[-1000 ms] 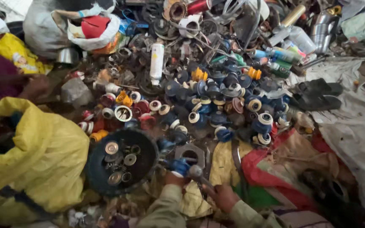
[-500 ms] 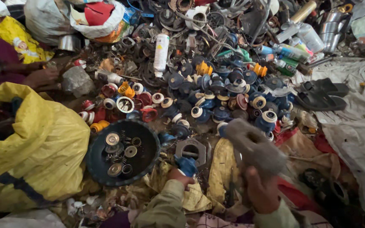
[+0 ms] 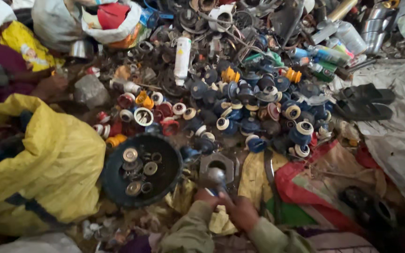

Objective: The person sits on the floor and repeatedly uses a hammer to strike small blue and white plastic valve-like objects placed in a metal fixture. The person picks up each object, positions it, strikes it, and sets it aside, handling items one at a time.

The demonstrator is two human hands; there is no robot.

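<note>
Head view: left of both hands bulges a yellow sack (image 3: 43, 164). Ahead of them spreads a heap of round blue, red and white scrap parts (image 3: 240, 107), a white spray can (image 3: 182, 56) lying at its far side. Just left, a black bowl (image 3: 139, 171) holds metal discs. The right hand (image 3: 243, 212) is closed round a hammer (image 3: 217, 180). The left hand (image 3: 206, 197), fingers curled, touches a small blue piece; its hold is unclear.

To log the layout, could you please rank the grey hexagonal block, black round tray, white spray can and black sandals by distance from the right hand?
From the right hand:
1. Grey hexagonal block, just above.
2. Black round tray, left.
3. Black sandals, upper right.
4. White spray can, far above.
</note>
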